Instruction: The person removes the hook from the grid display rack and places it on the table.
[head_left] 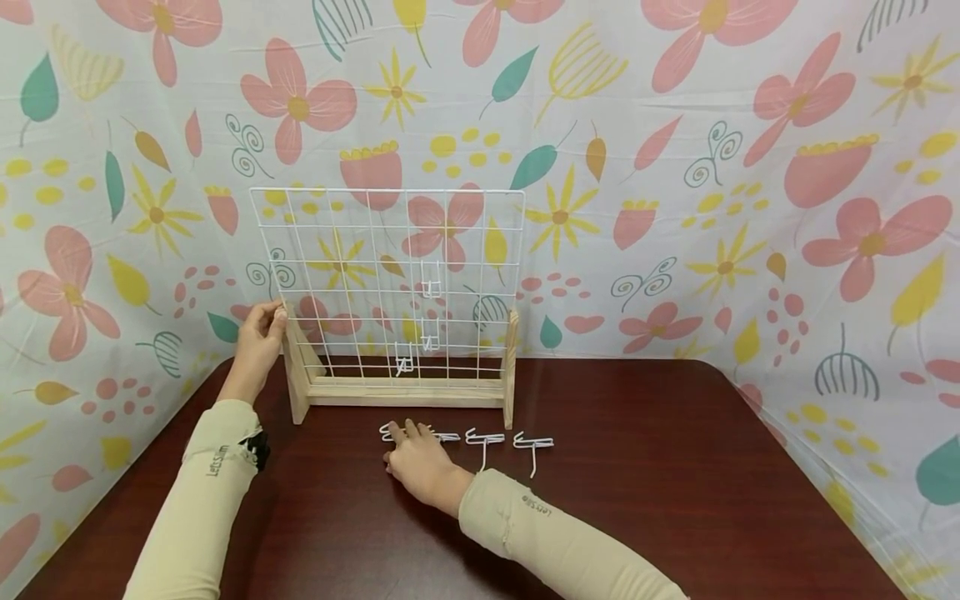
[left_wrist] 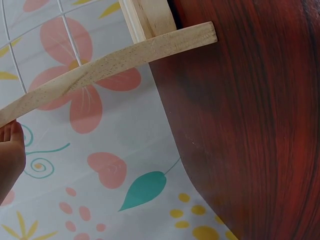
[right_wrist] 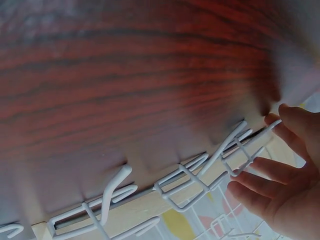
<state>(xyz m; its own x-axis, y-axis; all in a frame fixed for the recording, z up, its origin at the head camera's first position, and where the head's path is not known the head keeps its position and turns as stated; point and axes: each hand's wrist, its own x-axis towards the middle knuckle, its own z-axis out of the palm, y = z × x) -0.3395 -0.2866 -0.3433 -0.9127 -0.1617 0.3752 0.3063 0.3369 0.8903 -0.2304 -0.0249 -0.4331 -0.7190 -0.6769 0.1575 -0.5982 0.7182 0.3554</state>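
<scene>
Head view looks down on a dark reddish-brown bench (head_left: 637, 467) with a glossy wood grain, closed in at the back and both sides by a white cloth backdrop (head_left: 675, 208) printed with pink flowers, yellow blooms and teal leaves. Near the rear edge of the bench stands a white wire grid (head_left: 386, 283), upright in a pale wooden stand (head_left: 405, 390); a few white hooks (head_left: 429, 283) hang on the grid's lower middle. The left hand (head_left: 258, 337) grips the grid's left edge just above the stand's left post, fingers curled round it. The right hand (head_left: 416, 458) lies on the bench in front of the stand, its fingertips on the leftmost loose wire hook (head_left: 397, 433) in a short row; two more loose hooks (head_left: 510, 442) lie just to its right, flat on the wood. Right wrist view shows the fingers (right_wrist: 270, 170) closing on that hook's wire, seemingly pinching it, though the blur makes the grip hard to judge. Left wrist view shows the stand's wooden foot (left_wrist: 110, 62) against the cloth and the bench edge.
</scene>
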